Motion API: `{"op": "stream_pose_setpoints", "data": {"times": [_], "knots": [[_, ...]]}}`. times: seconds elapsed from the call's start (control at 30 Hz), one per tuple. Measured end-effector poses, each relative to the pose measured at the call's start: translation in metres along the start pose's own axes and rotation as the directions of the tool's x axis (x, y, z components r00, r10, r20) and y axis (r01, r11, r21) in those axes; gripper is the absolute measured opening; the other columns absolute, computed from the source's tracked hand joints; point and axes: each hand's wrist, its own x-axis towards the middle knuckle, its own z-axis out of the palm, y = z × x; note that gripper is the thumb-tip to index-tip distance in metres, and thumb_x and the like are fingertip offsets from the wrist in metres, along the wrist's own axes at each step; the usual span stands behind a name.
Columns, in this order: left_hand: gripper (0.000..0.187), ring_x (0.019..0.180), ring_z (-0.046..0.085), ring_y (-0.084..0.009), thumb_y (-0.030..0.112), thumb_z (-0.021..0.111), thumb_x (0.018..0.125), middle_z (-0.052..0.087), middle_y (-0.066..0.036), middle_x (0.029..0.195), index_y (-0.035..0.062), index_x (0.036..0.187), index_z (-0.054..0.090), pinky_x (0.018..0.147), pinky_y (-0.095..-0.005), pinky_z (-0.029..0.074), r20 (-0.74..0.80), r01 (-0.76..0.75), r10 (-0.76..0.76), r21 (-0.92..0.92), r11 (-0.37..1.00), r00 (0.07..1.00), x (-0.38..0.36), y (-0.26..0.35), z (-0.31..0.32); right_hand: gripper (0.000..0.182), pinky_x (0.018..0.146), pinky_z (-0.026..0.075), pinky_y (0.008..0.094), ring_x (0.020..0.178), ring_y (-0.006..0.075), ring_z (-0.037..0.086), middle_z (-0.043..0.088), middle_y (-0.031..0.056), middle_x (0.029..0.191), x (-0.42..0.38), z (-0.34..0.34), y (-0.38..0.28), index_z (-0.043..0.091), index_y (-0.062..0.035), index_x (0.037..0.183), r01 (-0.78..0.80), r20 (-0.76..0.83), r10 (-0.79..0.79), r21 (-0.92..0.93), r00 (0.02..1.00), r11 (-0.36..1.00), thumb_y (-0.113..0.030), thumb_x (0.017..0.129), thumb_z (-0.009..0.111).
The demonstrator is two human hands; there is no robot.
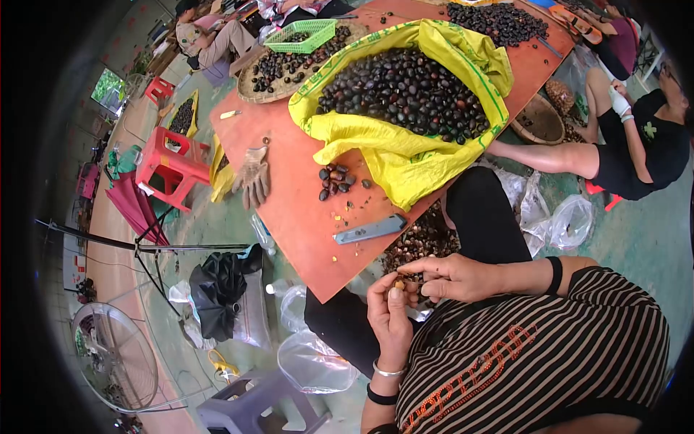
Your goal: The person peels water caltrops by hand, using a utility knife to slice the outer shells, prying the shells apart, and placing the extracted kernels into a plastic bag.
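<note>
My left hand (391,311) pinches a small yellowish nut-like piece (399,285) between thumb and fingers, above my lap. My right hand (457,278) meets it from the other side, its index finger reaching to the left fingertips. Its fingers are bent, and whatever they hold is hidden. Just beyond the hands lies a heap of brown shells or scraps (423,242), below table level. On the orange table (303,253) are a flat blue-grey tool (370,229), a small pile of dark nuts (336,181) and a yellow sack (390,155) full of dark nuts (405,94).
A brown glove (253,177) hangs over the table's left edge. Farther back stand a woven tray (253,87) of nuts and a green basket (302,36). A seated person (640,145) works at right. Stools, plastic bags and a fan (116,356) occupy the floor.
</note>
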Motion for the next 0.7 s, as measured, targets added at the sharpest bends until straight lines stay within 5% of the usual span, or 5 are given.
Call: {"op": "stream_pose_setpoints", "data": {"times": [0.23,0.33,0.4,0.6,0.7], "knots": [[0.020,0.066,0.051,-0.0073,0.016,0.048,0.096,0.056,-0.005,0.082,0.0015,0.109,0.047,0.058,-0.0194,0.044,-0.022,-0.143,0.148,0.155,0.978,0.989,-0.001,-0.008,0.002,0.038,0.068,0.043,0.0207,0.074,0.0049,0.048,0.054,0.0000,0.085,0.004,0.008,0.001,0.043,-0.0020,0.129,0.027,0.027,-0.033,0.198,0.999,0.980,-0.011,0.092,0.049],[0.019,0.065,0.051,-0.0063,0.013,0.050,0.094,0.056,-0.005,0.084,0.0006,0.108,0.048,0.057,-0.0187,0.044,-0.036,-0.177,0.182,0.117,0.977,0.983,-0.002,-0.010,0.002,0.037,0.066,0.044,0.0212,0.072,0.0050,0.048,0.053,-0.0002,0.083,0.004,0.011,0.004,0.044,-0.0022,0.127,0.026,-0.003,-0.026,0.170,1.000,0.985,-0.011,0.092,0.050],[0.019,0.068,0.052,-0.0057,0.011,0.051,0.093,0.058,-0.006,0.088,-0.0005,0.108,0.048,0.059,-0.0185,0.045,0.041,-0.229,0.226,0.263,0.937,0.973,-0.002,-0.014,-0.005,0.036,0.066,0.044,0.0215,0.071,0.0050,0.048,0.053,-0.0004,0.082,0.005,0.007,0.009,0.045,-0.0023,0.127,0.031,-0.016,-0.029,0.126,0.999,0.992,-0.011,0.092,0.050],[0.019,0.075,0.055,-0.0074,0.009,0.054,0.092,0.059,-0.008,0.093,-0.0007,0.107,0.047,0.064,-0.0191,0.046,-0.043,-0.134,0.137,0.082,0.988,0.990,-0.003,-0.014,-0.007,0.038,0.063,0.045,0.0219,0.068,0.0054,0.050,0.052,-0.0008,0.075,0.005,0.012,-0.001,0.043,-0.0033,0.127,0.014,-0.003,-0.013,0.135,1.000,0.991,-0.013,0.092,0.051],[0.018,0.082,0.056,-0.0090,0.007,0.055,0.091,0.058,-0.008,0.095,-0.0005,0.106,0.047,0.071,-0.0206,0.047,-0.022,-0.160,0.165,0.131,0.978,0.986,-0.003,-0.020,-0.011,0.039,0.063,0.044,0.0215,0.067,0.0055,0.050,0.052,-0.0004,0.074,0.005,0.011,0.000,0.041,-0.0036,0.129,-0.002,0.038,-0.004,0.172,0.999,0.985,-0.013,0.092,0.050]]}}
